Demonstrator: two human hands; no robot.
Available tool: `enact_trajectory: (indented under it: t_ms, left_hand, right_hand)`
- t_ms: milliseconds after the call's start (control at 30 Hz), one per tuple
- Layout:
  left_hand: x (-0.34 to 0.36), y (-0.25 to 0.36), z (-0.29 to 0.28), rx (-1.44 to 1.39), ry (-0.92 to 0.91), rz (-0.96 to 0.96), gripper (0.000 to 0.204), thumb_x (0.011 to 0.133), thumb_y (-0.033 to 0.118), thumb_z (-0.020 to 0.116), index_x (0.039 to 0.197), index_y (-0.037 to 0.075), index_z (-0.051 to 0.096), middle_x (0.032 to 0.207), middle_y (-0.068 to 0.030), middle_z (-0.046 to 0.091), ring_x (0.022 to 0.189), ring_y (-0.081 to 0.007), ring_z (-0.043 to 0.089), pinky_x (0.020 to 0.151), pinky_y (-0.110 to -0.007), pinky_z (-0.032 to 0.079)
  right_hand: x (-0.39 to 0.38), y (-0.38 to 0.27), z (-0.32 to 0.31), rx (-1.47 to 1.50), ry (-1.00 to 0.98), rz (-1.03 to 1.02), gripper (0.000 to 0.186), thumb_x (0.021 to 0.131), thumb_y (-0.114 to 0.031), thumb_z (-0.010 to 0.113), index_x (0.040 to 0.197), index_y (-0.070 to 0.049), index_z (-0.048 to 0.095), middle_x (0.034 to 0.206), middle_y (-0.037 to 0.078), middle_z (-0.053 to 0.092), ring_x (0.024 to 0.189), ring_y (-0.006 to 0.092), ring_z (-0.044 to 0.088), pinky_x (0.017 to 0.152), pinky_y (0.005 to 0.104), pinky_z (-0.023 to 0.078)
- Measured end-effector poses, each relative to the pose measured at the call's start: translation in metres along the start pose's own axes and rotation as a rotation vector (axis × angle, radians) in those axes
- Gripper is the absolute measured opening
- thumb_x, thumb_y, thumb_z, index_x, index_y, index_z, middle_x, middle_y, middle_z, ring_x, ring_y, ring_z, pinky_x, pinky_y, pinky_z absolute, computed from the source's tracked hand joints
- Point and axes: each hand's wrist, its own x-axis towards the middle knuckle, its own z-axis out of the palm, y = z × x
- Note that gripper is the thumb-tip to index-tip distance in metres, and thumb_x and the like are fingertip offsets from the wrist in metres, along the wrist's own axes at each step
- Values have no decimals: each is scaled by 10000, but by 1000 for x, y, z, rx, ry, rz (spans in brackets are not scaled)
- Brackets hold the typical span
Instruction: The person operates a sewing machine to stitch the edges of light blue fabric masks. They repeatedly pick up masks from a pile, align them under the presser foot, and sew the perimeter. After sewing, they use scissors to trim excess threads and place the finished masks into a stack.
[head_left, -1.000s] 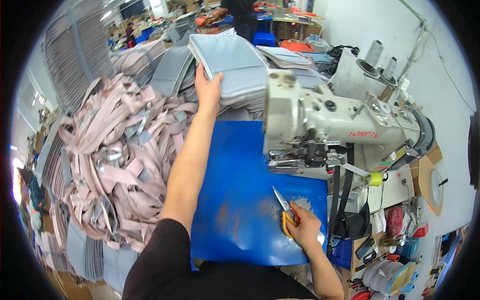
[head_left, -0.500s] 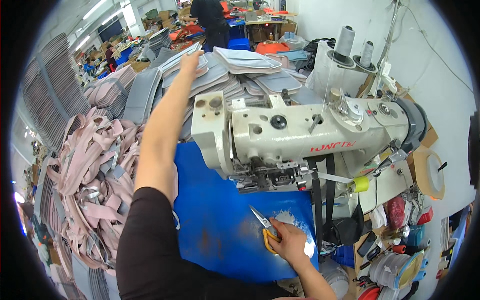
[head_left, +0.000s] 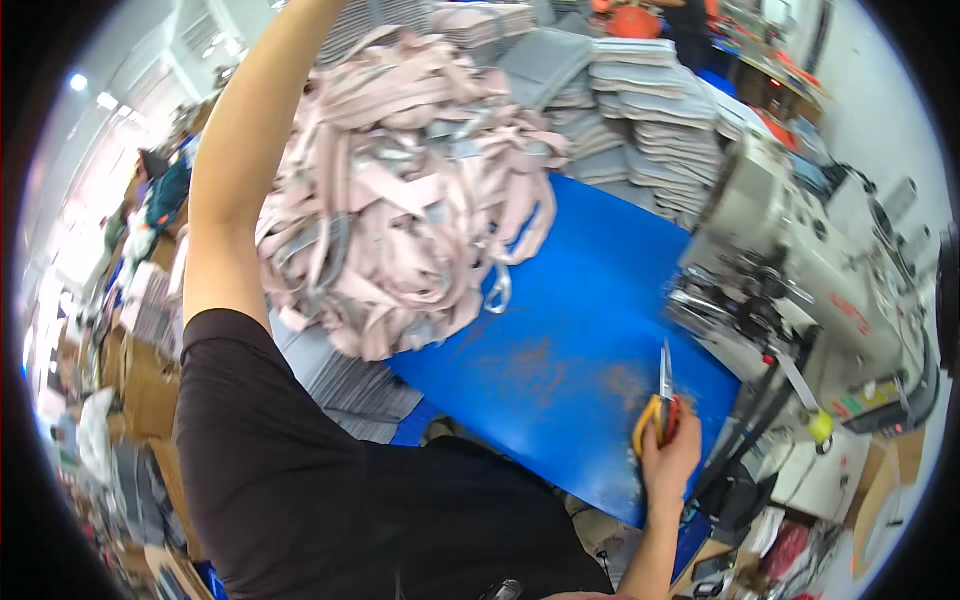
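My right hand [head_left: 674,446] holds a pair of scissors [head_left: 666,374] by the yellow and red handles. The blades point away from me over the blue tabletop [head_left: 540,390]. My left forearm [head_left: 238,160] stretches up and away past the left side of a heap of pink and grey straps [head_left: 400,200]. The left hand itself lies beyond the upper edge of the picture, so what it touches is hidden. One loose strap loop hangs from the heap onto the blue surface.
A sewing machine [head_left: 800,265] stands at the right of the tabletop. Stacks of grey and pink flat pads [head_left: 665,125] rise behind it, and more grey pads [head_left: 360,400] lie below the heap. Cardboard boxes [head_left: 150,385] crowd the far left.
The view has swung left. My left arm has left the pad stack behind the machine and now reaches out past the straps. My right hand keeps hold of the scissors.
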Motion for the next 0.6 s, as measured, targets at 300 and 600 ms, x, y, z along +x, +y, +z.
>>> enact_trajectory:
  t_ms: [300, 600]
  left_hand:
    - [-121, -89, -69, 211, -244, -214, 295, 890, 260, 771, 939, -30, 791, 777, -102, 767, 693, -131, 687, 659, -321, 552]
    - [-214, -248, -149, 778, -91, -522, 400, 846, 445, 734, 1023, 95, 817, 860, -157, 773, 868, -260, 761, 832, -394, 572]
  right_hand:
    - [-7, 4, 11, -149, 64, -36, 495, 844, -32, 721, 1325, 5, 610, 1289, 202, 589, 1216, 393, 576, 1045, 453, 464]
    - [-15, 6, 25, -147, 10, -13, 385, 910, -73, 672, 1281, 27, 646, 1302, 207, 554, 1206, 376, 575, 1018, 445, 487]
